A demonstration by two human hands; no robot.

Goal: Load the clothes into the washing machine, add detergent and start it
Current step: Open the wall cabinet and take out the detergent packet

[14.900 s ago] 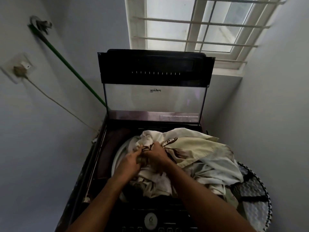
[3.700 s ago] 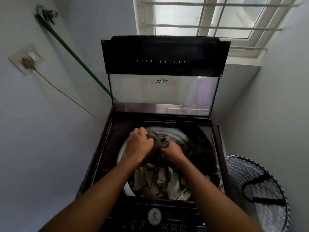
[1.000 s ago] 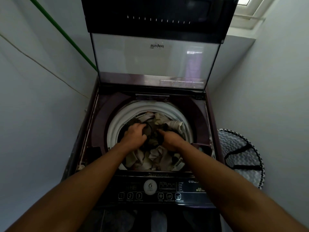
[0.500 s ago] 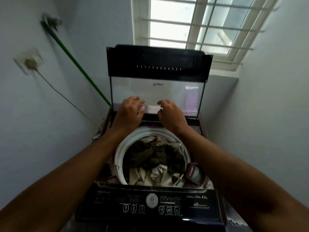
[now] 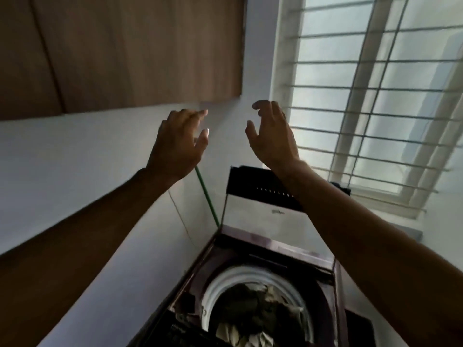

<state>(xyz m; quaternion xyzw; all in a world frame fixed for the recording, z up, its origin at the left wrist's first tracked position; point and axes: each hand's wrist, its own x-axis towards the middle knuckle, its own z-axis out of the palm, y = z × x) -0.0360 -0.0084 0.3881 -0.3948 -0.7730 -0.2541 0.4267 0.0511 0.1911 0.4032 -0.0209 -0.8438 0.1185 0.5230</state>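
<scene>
The clothes lie heaped inside the round drum of the washing machine, low in my view, a dim tangle of dark and pale cloth ringed by the white drum rim. The lid stands upright at the back of the machine, its dark top band above a clear pane, and part of it is hidden behind my right forearm. A strip of the dark control panel shows at the bottom edge, too blurred to read.

Both my hands are raised well above the machine, apart from each other and touching nothing. My left hand is lifted in front of the pale wall, back toward me, fingers loosely bent and spread, holding nothing. My right hand is at about the same height, just in front of the window's edge, its fingers also loosely curved and parted with the thumb out, empty.

Above my left hand a brown wooden cabinet is fixed high on the wall. A thin green pipe runs down the corner toward the machine's back left. To the right, the window with its horizontal bars lets in bright, hazy light.
</scene>
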